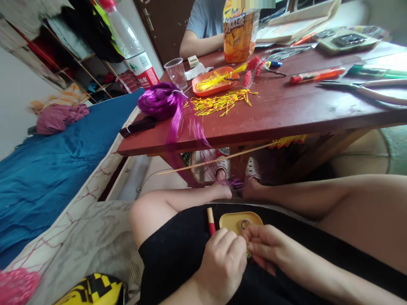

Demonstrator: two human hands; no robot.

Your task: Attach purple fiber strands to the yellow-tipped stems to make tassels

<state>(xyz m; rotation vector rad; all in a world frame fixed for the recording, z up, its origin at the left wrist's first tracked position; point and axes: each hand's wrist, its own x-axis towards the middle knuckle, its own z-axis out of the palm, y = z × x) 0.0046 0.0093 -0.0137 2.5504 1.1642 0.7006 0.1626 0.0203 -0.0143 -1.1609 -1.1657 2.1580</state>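
My left hand (224, 260) is closed in a fist over the black cloth on my lap; what its fingers hold is hidden. My right hand (270, 245) meets it, thumb and fingers pinched together around something too small to name. A tiny yellow-green bit shows between the two hands. Just beyond them lies a small yellow tray (230, 220), with a dark ring-shaped item (245, 224) on it beside my right fingertips. A short stick, tan at the tip and red below (211, 221), pokes out past my left knuckles; I cannot tell whether it is gripped.
On the red table (270, 114) are purple thread (162, 99), yellow stamens (219, 103), an orange dish (199, 92), pliers (365, 87) and an iced tea bottle (240, 36). A thin stick (206, 162) juts out below its edge. Another person's arm (203, 44) rests across the table.
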